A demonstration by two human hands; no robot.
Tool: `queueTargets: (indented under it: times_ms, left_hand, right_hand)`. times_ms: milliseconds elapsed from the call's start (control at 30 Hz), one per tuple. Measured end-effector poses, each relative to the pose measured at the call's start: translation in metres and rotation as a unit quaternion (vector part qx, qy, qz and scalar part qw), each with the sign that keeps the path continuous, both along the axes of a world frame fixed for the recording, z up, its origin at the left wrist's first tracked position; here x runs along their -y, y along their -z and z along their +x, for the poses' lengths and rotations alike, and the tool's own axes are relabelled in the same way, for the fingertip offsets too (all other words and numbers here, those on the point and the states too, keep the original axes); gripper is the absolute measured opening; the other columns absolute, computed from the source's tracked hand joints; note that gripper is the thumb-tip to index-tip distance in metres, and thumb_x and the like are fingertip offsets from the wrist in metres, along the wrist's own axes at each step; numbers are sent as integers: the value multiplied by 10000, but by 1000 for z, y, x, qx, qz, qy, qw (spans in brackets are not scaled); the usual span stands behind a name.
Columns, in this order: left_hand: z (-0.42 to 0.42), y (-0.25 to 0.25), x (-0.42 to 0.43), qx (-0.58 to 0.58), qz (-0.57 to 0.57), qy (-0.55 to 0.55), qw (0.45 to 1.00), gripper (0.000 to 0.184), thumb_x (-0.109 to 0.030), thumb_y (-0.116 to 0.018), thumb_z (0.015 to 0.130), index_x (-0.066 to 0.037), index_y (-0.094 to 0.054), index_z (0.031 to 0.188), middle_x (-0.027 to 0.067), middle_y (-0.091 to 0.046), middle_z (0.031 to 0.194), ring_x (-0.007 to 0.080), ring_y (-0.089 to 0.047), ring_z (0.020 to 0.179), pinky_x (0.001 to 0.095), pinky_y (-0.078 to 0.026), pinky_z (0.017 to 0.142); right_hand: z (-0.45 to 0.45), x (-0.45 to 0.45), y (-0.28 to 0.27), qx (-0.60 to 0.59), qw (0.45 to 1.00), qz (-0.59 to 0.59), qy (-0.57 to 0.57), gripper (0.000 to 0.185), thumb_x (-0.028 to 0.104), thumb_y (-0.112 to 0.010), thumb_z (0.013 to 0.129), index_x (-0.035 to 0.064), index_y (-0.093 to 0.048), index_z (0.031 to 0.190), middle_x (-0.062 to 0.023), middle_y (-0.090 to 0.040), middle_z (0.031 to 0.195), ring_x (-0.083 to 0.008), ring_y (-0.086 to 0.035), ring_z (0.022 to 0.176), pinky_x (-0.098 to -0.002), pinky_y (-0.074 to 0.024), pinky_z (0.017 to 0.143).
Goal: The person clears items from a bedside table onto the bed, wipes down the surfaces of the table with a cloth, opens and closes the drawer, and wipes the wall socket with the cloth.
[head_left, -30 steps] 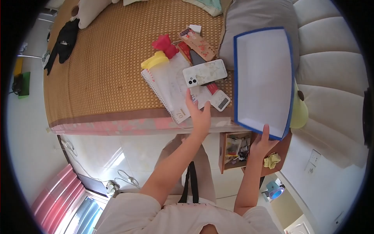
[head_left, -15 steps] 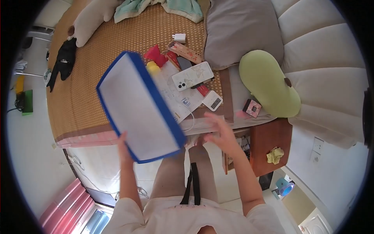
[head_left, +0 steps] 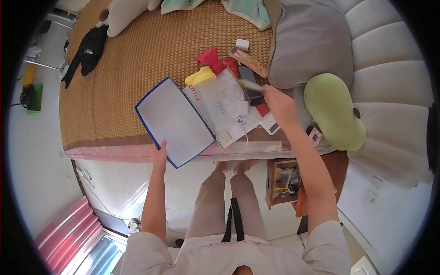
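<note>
My left hand grips the near edge of a white panel with a blue rim, perhaps a box lid. It is over the front edge of the bed, covering part of a spiral notebook. My right hand is closed on a pale phone, seen nearly edge-on and blurred, above the papers. Under and around it are a dark phone, a white cable, a white timer-like device and a floral case.
A red bow-shaped thing, a yellow thing and a white charger lie on the woven mat. To the right are a grey pillow and a green cushion. An open drawer holds small items.
The blue-rimmed panel has gone down and flattened toward the bed. My right hand has reached forward and picked up the pale phone from the papers. The view has shifted.
</note>
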State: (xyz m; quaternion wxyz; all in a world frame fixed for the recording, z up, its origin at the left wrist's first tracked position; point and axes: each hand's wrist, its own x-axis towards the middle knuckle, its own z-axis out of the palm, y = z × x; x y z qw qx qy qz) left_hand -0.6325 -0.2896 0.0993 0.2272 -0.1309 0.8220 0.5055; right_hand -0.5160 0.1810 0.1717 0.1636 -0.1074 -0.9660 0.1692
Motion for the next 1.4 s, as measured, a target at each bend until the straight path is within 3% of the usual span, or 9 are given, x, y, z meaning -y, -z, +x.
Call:
queueTargets:
  times_ms: [167,333,533,667,867,1100,1200,1267,1400]
  left_hand:
    - [12,-30,-20,-22,-4,2,1000,571,-206,-622,958,12,-396,1435,163,-482,1434,264,-475,1286,368,-381,1054]
    - [18,-77,-68,-442,-207,144,861,620,-125,-703,872,-40,-420,1417,176,-407,1459,331,-399,1338,430,-391,1055]
    - [27,-95,-184,-288,-34,207,934,921,-155,-835,746,-46,-284,1475,185,-348,1476,343,-393,1335,422,-410,1047]
    - [14,-45,-250,-332,-147,169,916,1212,-181,-881,682,-58,-33,1539,216,-278,1520,351,-383,1362,433,-400,1075]
    - [-15,-32,-250,-165,-37,113,979,1181,-147,-845,696,20,-12,1516,265,-324,1489,359,-414,1347,401,-402,1076]
    - [-60,-71,-239,-284,41,100,953,1001,-136,-783,729,43,-169,1499,266,-283,1508,401,-342,1378,450,-307,1142]
    - [-64,-57,-240,-312,-75,152,935,974,-131,-756,752,37,-159,1503,265,-318,1488,429,-313,1388,462,-298,1147]
    - [-53,-57,-248,-456,-260,179,832,913,-172,-791,724,37,-287,1456,276,-427,1382,427,-402,1301,489,-335,1106]
    - [11,-67,-274,-407,-70,368,833,759,-201,-805,716,18,-428,1338,232,-473,1256,399,-433,1214,492,-367,1027]
  right_hand:
    - [82,-39,-30,17,947,-195,256,273,150,-610,948,-22,-626,1160,-196,-700,1003,-335,-687,900,-394,-524,795]
    - [145,-72,76,147,901,-258,317,316,151,-628,935,-48,-617,1181,-196,-709,998,-300,-688,909,-376,-518,829]
    - [108,-30,63,15,957,-23,289,395,79,-603,897,4,-544,1280,-189,-630,1138,-372,-584,1062,-440,-452,944]
    - [25,20,24,-38,970,-202,130,411,157,-696,848,25,-582,1220,-163,-618,1160,-358,-545,1122,-440,-421,978]
    - [-61,44,63,155,964,-84,198,773,408,-788,745,24,-486,1344,-180,-619,1174,-335,-578,1061,-508,-429,905]
    - [-33,17,29,66,928,-305,205,575,330,-742,795,-6,-586,1234,-166,-654,1087,-321,-644,980,-425,-504,865]
    - [3,9,3,38,861,-466,199,470,284,-707,832,-25,-623,1176,-149,-669,1084,-281,-663,977,-357,-527,839]
    - [28,9,-20,-32,695,-692,194,479,242,-652,881,-46,-566,1253,-153,-646,1171,-244,-655,1006,-345,-539,856]
    - [74,15,-56,-121,548,-803,199,529,206,-602,904,-64,-473,1339,-180,-609,1239,-246,-648,1033,-370,-555,893]
